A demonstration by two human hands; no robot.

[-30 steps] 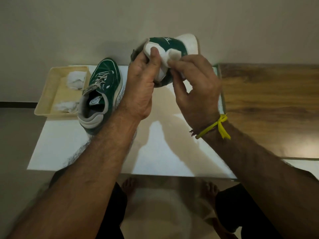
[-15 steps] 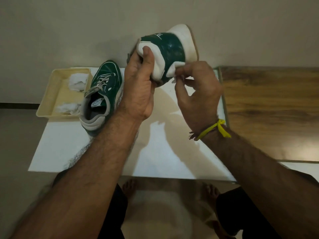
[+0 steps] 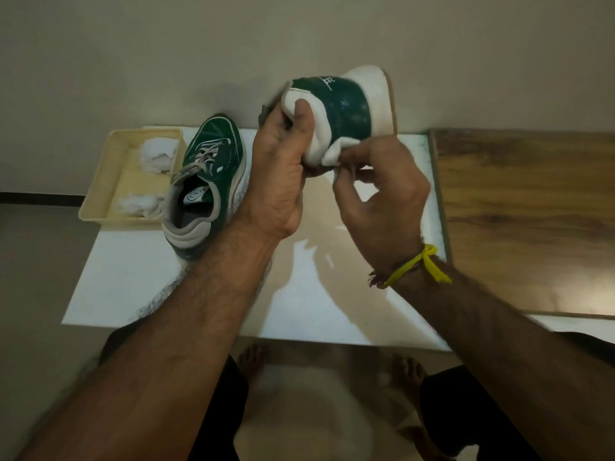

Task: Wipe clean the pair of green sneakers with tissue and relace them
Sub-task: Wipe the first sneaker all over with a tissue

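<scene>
Bare feet: nearest the camera, on a pale glossy floor between dark trouser legs.
White tabletop: a low white board just beyond the feet, shiny, carrying shadows of the arms; a speckled grey smear runs along it under the left forearm.
Left hand: raised above the board, fingers clenched around the collar of the held sneaker, thumb pressed on its white heel padding.
Right hand: fingertips pinched together at the lower edge of the heel; a scrap of white shows there, but tissue or padding cannot be told. A yellow wrist thread is tied at the wrist.
Held green sneaker: in the air over the far edge of the board, heel toward the camera, white sole turned right.
Second green sneaker: resting on the board at left, toe pointing away, grey laces threaded.
Cream tray: just left of that sneaker, holding crumpled tissue wads.
Wooden surface: brown plank grain, adjoining the board on the right.
Wall: plain beige, directly behind the board.
</scene>
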